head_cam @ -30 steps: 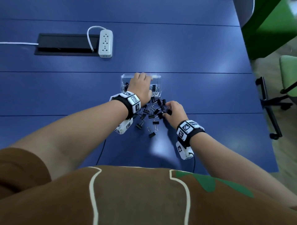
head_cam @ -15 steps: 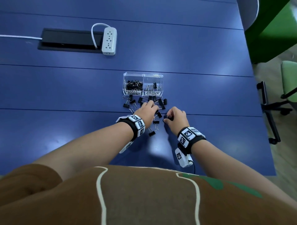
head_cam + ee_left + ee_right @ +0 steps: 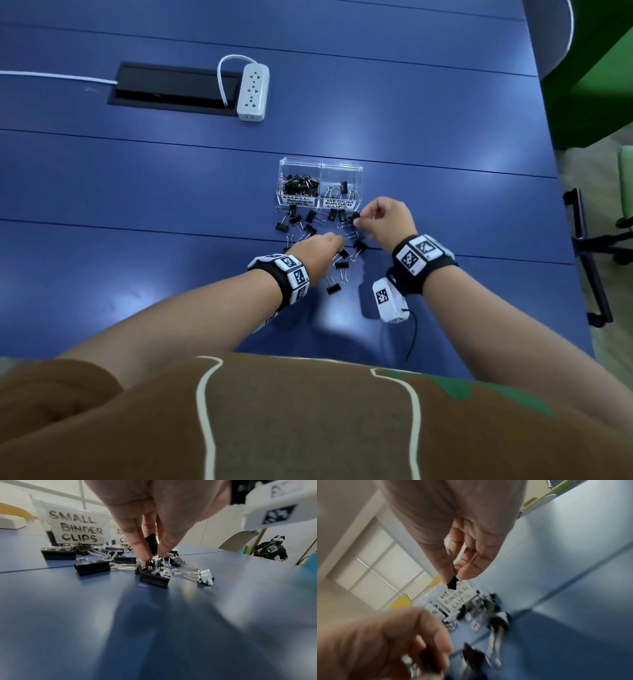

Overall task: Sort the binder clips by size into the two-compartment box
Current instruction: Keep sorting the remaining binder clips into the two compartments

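A clear two-compartment box (image 3: 321, 164) stands mid-table. Its left half, labelled SMALL BINDER CLIPS (image 3: 77, 526), holds many black clips; the right half, labelled MEDIUM (image 3: 455, 599), holds a few. Several loose black binder clips (image 3: 308, 226) lie scattered just in front of it. My left hand (image 3: 337, 241) reaches down into the near side of this pile, where its fingertips (image 3: 145, 558) pinch a clip (image 3: 154, 562). My right hand (image 3: 358, 221) hovers above the pile's right side, near the medium half. It pinches a small clip (image 3: 452, 584) by its wire handle, black body hanging down.
On the blue table (image 3: 137, 188), a white power strip (image 3: 253, 92) lies by a black cable hatch (image 3: 171, 89) at the far left. The table's right edge borders a chair base (image 3: 589, 240) and green furniture. A distant person (image 3: 271, 550) shows in the left wrist view.
My left hand came back from over the box to the loose pile. My right hand rose off the pile with a clip and moved toward the box.
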### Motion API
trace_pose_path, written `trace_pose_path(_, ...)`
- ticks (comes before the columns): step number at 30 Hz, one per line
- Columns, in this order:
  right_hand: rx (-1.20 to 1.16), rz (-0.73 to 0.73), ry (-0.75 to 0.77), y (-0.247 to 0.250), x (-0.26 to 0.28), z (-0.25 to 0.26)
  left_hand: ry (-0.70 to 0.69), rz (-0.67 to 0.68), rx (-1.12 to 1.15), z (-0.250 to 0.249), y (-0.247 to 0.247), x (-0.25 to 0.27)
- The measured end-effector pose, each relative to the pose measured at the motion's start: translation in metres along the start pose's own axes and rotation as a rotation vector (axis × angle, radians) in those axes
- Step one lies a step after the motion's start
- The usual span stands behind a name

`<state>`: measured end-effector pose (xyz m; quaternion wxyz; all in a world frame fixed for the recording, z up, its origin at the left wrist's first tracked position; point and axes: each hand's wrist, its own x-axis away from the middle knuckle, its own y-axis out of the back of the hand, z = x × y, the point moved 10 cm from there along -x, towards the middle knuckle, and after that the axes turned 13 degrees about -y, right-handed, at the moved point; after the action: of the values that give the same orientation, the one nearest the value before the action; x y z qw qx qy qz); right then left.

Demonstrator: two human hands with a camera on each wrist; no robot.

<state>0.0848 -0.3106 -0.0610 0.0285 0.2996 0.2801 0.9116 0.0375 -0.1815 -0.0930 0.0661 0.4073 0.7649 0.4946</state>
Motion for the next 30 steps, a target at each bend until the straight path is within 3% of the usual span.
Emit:
trace_pose_path(7, 0.054, -0.075, 0.075, 0.001, -0.033, 0.058, 0.008, -0.151, 0.092, 0.001, 0.032, 0.003)
trace_pose_path(15, 0.083, -0.193, 0.061, 0.017, -0.017, 0.028, -0.024, -0.45, 0.191, 0.005, 0.117, -0.022)
trace_pose_path(18, 0.275, -0.1, 0.066, -0.003, 0.003, -0.005, -0.014, -0.455, 0.213, 0.012, 0.13, -0.038)
trace_pose_path(21, 0.53, 0.053, 0.206, -0.037, 0.022, -0.026, 0.007, -0.424, 0.219, 0.017, 0.131, -0.047)
trace_pose_path(23, 0.648, 0.08, 0.251, -0.049, 0.027, -0.036, 0.013, -0.357, 0.194, 0.016, 0.123, -0.05)
trace_pose_path(30, 0.559, 0.012, 0.229, -0.044, 0.025, -0.04, -0.074, -0.255, 0.07, 0.001, 0.09, -0.033)
